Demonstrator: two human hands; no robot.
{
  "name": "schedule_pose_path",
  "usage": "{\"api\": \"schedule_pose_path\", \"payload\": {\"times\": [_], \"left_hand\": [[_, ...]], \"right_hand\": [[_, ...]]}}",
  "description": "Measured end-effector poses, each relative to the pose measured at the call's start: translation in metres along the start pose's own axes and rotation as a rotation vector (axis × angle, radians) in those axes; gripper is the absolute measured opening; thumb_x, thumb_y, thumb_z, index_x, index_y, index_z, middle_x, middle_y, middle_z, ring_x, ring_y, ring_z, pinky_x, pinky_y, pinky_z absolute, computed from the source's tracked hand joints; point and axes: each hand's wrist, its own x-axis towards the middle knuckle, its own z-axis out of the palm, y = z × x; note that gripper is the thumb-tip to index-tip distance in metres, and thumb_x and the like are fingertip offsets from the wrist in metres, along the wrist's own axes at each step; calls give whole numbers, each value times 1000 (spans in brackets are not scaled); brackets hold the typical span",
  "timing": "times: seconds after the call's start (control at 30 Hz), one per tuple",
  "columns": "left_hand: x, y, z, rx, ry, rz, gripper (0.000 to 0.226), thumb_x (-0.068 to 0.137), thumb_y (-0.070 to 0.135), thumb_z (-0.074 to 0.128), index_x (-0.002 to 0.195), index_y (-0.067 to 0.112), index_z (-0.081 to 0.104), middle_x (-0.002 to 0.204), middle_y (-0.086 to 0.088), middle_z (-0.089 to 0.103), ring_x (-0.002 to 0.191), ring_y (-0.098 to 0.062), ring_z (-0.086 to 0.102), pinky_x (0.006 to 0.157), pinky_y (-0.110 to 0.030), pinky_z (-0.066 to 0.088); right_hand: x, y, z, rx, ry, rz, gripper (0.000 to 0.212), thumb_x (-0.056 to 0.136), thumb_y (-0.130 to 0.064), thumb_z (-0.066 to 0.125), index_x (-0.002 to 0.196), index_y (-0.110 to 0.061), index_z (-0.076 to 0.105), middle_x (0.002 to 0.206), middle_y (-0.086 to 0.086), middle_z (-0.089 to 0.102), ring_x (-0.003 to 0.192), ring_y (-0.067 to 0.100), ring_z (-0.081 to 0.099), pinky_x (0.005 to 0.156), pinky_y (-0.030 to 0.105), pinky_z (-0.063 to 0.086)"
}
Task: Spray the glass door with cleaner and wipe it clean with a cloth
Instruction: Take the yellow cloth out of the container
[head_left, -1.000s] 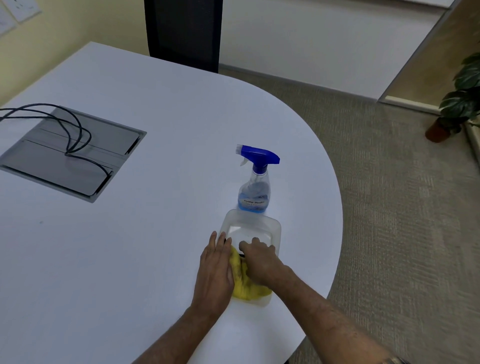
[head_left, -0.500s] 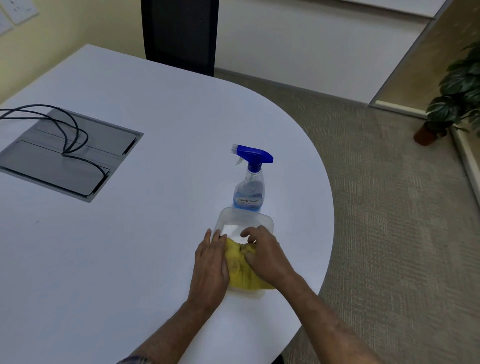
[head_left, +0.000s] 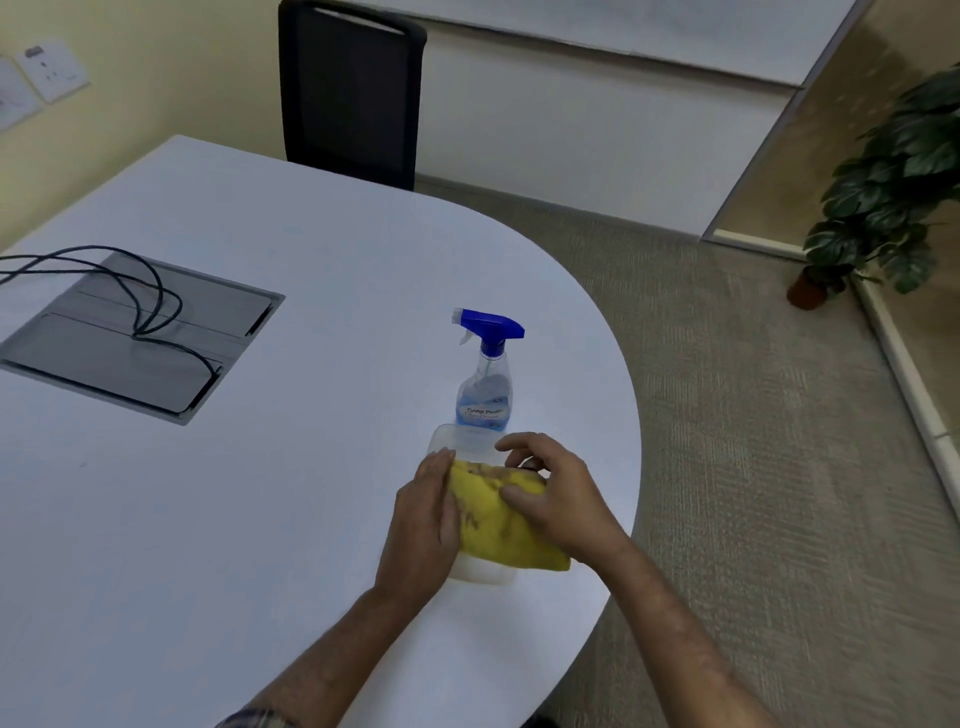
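A stained yellow cloth (head_left: 501, 525) lies over a clear plastic container (head_left: 460, 441) on the white table (head_left: 260, 519). My right hand (head_left: 558, 493) grips the cloth's right side, thumb under a fold. My left hand (head_left: 426, 514) rests flat against the cloth's left edge and the container's side, fingers together. Just behind the container stands a clear spray bottle (head_left: 485, 395) with a blue trigger head and blue liquid, upright and untouched. A glass partition (head_left: 831, 130) rises at the far right of the room.
A grey cable hatch (head_left: 130, 338) with black cables sits in the table at left. A black chair (head_left: 353, 93) stands behind the table. A potted plant (head_left: 883, 197) stands on the carpet at right. The table's curved edge runs close to my right forearm.
The cloth has come up out of the container and spread wider to the right. My right hand has shifted right with it; the view tilted up.
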Motion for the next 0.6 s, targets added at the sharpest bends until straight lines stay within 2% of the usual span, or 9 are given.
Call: {"api": "schedule_pose_path", "payload": {"times": [0.07, 0.1, 0.13, 0.2, 0.27, 0.33, 0.47, 0.53, 0.6], "left_hand": [[6, 14, -11, -98, 22, -47, 48, 107, 17, 55, 154, 22, 47, 138, 16, 62, 124, 11, 58, 99, -10, 49], [9, 22, -16, -157, 18, -73, 50, 106, 21, 58, 154, 26, 45, 136, 23, 59, 120, 19, 56, 93, -1, 46], [12, 30, -21, -234, -4, -111, 52, 105, 25, 61, 154, 28, 45, 138, 23, 58, 120, 19, 55, 89, 1, 45], [19, 46, -29, -412, -86, -181, 51, 102, 29, 65, 151, 29, 50, 140, 11, 64, 123, 2, 63, 86, -6, 52], [25, 64, -36, -527, -150, -214, 47, 97, 29, 72, 141, 33, 57, 133, 2, 71, 121, -13, 69, 86, -19, 57], [29, 84, -40, -570, -202, -211, 48, 91, 30, 78, 134, 38, 60, 128, 3, 73, 119, -15, 69, 86, -25, 58], [34, 123, -43, -490, -434, -96, 71, 77, 44, 83, 143, 39, 57, 134, 13, 63, 124, -3, 59, 72, -10, 56], [32, 144, -39, -446, -601, -32, 71, 74, 45, 85, 141, 39, 60, 135, 12, 63, 126, -6, 59, 77, -10, 58], [25, 165, -30, -422, -704, 10, 59, 77, 34, 88, 132, 37, 67, 130, 5, 70, 123, -14, 65, 87, -21, 62]], "right_hand": [[-10, -12, -11, 29, 36, -21, 44, 82, -4, 73, 116, -32, 69, 101, -9, 67, 94, 3, 61, 78, 8, 47], [-16, -17, -17, 43, 59, -30, 44, 82, -4, 74, 115, -33, 69, 100, -9, 68, 94, 3, 62, 78, 8, 48], [-22, -23, -22, 58, 86, -37, 45, 82, -4, 75, 115, -34, 69, 99, -9, 69, 92, 3, 62, 78, 9, 48], [-34, -36, -33, 88, 144, -49, 44, 81, -4, 76, 113, -35, 70, 97, -12, 70, 88, 1, 63, 76, 9, 49], [-49, -47, -45, 129, 206, -61, 45, 81, -3, 77, 111, -36, 72, 97, -11, 70, 87, 3, 64, 76, 12, 51], [-67, -56, -57, 175, 277, -70, 46, 80, 0, 78, 109, -35, 73, 97, -8, 72, 87, 6, 64, 76, 14, 52], [-110, -71, -83, 227, 355, -85, 46, 79, 4, 80, 112, -28, 74, 95, -9, 72, 90, 10, 66, 81, 23, 56], [-133, -77, -97, 223, 382, -98, 46, 79, 7, 80, 114, -22, 73, 98, -4, 73, 92, 12, 67, 85, 27, 57], [-158, -80, -113, 218, 425, -107, 46, 79, 10, 80, 115, -18, 73, 100, 0, 72, 93, 10, 68, 85, 23, 57]]}}
